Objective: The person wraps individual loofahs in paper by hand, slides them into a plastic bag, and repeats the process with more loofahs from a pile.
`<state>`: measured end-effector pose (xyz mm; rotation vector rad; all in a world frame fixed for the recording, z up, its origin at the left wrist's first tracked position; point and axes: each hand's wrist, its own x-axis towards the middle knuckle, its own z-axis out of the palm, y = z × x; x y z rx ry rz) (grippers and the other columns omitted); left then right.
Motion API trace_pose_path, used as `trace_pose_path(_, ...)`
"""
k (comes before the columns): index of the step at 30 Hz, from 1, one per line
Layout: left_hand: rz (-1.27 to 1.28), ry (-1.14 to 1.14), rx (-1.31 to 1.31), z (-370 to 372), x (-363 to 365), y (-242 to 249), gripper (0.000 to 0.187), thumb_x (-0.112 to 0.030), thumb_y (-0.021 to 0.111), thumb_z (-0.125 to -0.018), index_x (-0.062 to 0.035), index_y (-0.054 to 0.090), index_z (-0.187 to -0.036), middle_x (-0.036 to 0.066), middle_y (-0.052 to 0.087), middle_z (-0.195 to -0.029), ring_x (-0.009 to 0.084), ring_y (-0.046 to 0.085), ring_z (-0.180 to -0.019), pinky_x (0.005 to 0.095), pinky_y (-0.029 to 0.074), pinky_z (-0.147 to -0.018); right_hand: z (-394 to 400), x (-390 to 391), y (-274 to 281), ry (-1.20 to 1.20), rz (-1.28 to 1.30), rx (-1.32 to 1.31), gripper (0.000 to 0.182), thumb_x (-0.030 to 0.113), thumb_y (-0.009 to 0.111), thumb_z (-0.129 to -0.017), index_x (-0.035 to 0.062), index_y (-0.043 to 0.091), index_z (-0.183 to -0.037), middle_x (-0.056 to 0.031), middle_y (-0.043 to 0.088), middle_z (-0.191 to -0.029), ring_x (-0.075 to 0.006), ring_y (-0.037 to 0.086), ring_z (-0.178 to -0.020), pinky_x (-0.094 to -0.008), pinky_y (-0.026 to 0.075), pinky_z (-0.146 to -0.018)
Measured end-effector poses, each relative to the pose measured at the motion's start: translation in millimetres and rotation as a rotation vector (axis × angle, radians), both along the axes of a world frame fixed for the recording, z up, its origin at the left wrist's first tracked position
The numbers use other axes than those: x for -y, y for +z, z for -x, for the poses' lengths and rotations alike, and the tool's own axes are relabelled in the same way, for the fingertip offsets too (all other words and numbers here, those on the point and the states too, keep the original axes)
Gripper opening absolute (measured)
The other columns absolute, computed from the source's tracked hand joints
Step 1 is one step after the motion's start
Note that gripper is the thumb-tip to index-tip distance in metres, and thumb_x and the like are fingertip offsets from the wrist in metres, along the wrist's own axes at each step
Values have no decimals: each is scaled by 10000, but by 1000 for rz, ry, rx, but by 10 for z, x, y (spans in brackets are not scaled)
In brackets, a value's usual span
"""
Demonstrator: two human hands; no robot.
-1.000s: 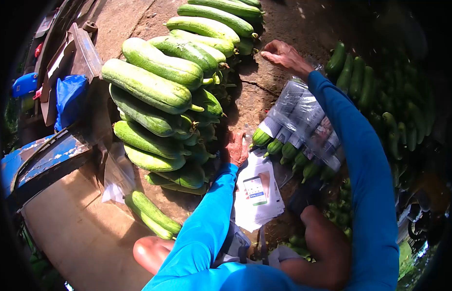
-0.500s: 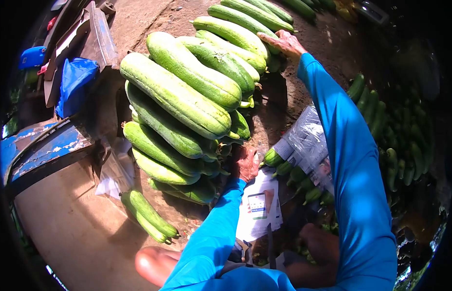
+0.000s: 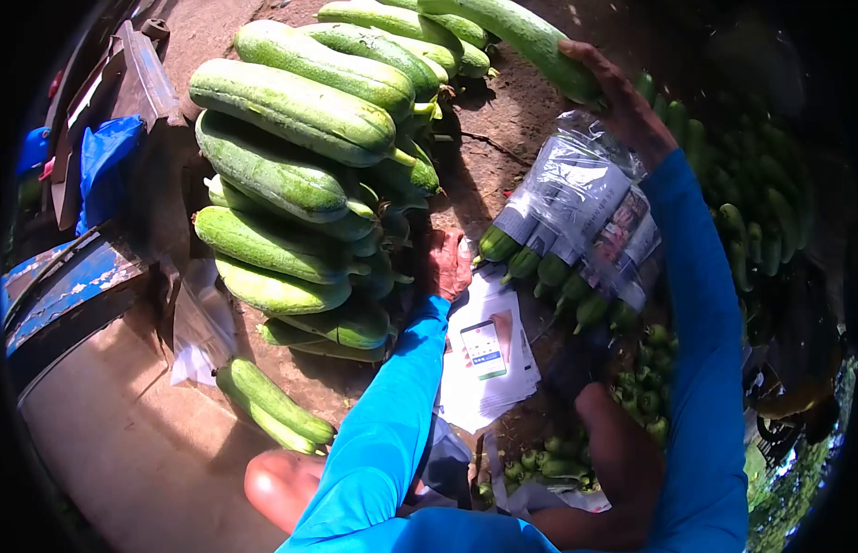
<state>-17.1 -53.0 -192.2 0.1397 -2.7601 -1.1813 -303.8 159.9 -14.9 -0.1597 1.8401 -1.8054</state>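
A long green gourd (image 3: 517,37) is in my right hand (image 3: 627,106), which grips its near end at the top of the view. The gourd is raised and tilted, and its far end runs out of frame. My left hand (image 3: 447,265) rests low beside the big pile of long gourds (image 3: 291,106), at the top edge of a stack of printed papers (image 3: 475,405). Its fingers are curled together, and whatever they hold is hidden. Between my arms lies a bundle of green gourds wrapped in newspaper and clear plastic (image 3: 576,180), their ends sticking out.
Two loose gourds (image 3: 274,401) lie at the lower left near a clear plastic bag (image 3: 203,332). A worn blue metal frame (image 3: 74,286) and a blue bag (image 3: 106,166) stand at the left. More green vegetables (image 3: 779,217) are heaped in shade at the right.
My right hand has lifted a gourd from the far row and carried it right and nearer. My left hand stays beside the papers. The view has shifted somewhat.
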Motion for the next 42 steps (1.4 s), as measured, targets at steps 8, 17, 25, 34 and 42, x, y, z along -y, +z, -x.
trace_pose_path(8,-136,-16,147,66,-60,-126,334,-361,544,-963,-66,573,-1118,220,579,-1051,410,577,-954,506,463,-823,-2038,-1180,1543,-156,-376,122,533,449,631,-929,57,595,-1288,-39,599,-1240,-135,550,-1147,-317,448,-990)
trace_pose_path(17,-342,-554,-75,-713,-235,2094,470,-506,483,-969,-86,619,-1128,147,645,-1036,359,611,-965,441,471,-893,-3020,-1135,2086,502,-511,204,367,196,433,-1029,74,634,-1311,-77,600,-1293,-203,545,-1244,-350,381,-1110)
trace_pose_path(25,-296,-239,376,-1540,431,1724,542,-445,292,-1070,-4,608,-1066,292,606,-872,482,576,-871,502,427,-758,-3213,-410,1149,303,82,707,393,414,536,-994,155,596,-1284,-26,625,-1136,-237,628,-1013,-386,540,-822)
trace_pose_path(34,-515,41,430,-1693,935,1890,718,-616,291,-1028,69,464,-901,158,400,-705,216,368,-696,415,387,-711,-5208,286,-579,683,-1032,-547,739,413,780,-745,26,511,-1315,-157,324,-1527,-433,381,-1348,-491,435,-1069)
trace_pose_path(42,-394,-84,508,-1750,1242,1626,668,-527,363,-1040,-44,399,-1500,183,556,-1418,264,513,-1335,319,356,-1095,-5384,614,-826,598,-1119,-333,1098,549,787,-696,30,294,-1528,-120,161,-1639,-459,113,-1487,-523,346,-1138)
